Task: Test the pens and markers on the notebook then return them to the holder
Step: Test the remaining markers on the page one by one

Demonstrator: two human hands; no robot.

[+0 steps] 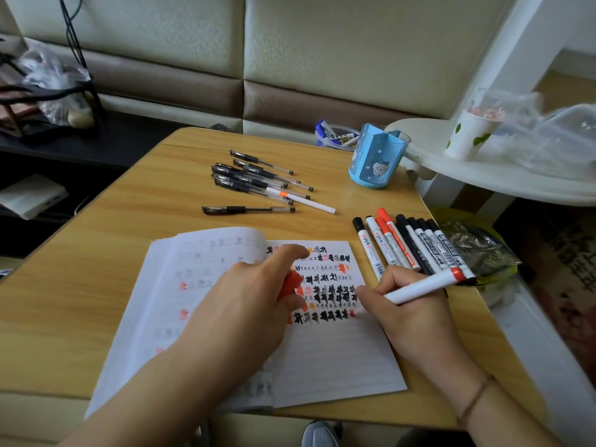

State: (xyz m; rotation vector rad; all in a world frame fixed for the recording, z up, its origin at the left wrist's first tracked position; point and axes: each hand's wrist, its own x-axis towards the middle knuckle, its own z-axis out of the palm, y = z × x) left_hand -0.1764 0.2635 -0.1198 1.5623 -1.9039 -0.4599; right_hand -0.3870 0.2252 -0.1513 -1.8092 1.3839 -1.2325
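A wooden table (pixel 96 253) is standing before a padded cream sofa back (pixel 322 43). On it an open notebook (pixel 322 356) is lying under both hands: the right hand (pixel 416 317) is gripping a red marker (pixel 419 287), its tip touching the page, while the left hand (pixel 254 295) is pinching the red cap (pixel 290 283). Gel pens (pixel 258 182) and capped markers (pixel 409 246) are lying beyond. The blue pen holder (pixel 374 156) is looking empty.

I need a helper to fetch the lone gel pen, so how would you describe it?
On the wooden table, look beyond the open notebook. One black gel pen lies alone there, apart from the pile of pens behind it.
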